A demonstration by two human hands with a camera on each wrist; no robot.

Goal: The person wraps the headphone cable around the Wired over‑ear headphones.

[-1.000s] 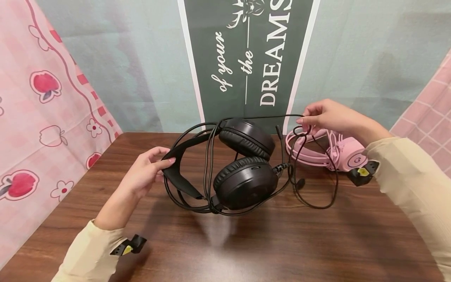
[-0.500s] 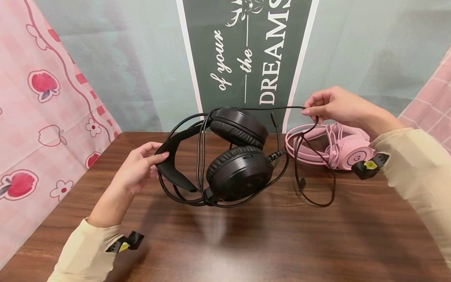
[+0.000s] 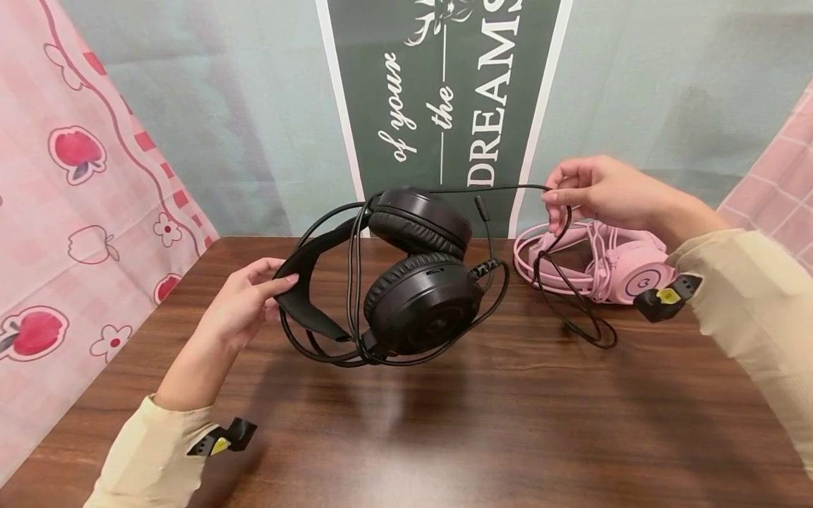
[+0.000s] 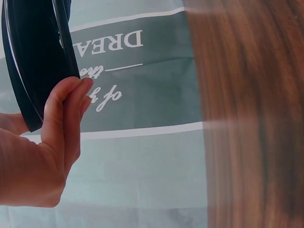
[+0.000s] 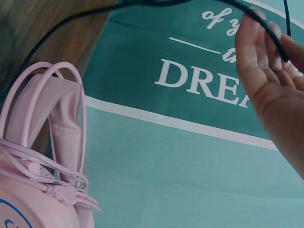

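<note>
My left hand (image 3: 244, 303) grips the padded headband of a black headset (image 3: 422, 303), thumb on the near side, and holds it tilted with its ear cups to the right. A thin boom microphone (image 3: 484, 209) sticks up beside the cups. Loops of black cable (image 3: 356, 282) run round the headband and cups. My right hand (image 3: 603, 187) pinches the cable between thumb and fingers; a stretch runs taut to the headset and the loose end hangs in a loop. In the left wrist view, the fingers hold the dark headband (image 4: 38, 57) from both sides.
A pink headset (image 3: 591, 264) with its pink cord bundled lies on the brown wooden table (image 3: 406, 437) at the back right, below my right hand. Behind stands a pale green cloth with a dark lettered panel (image 3: 444, 106). Pink patterned cloths flank both sides.
The black headset has moved left and slightly up in my left hand. My right hand has lifted the cable, and a knotted coil near its fingers has loosened into a longer hanging loop.
</note>
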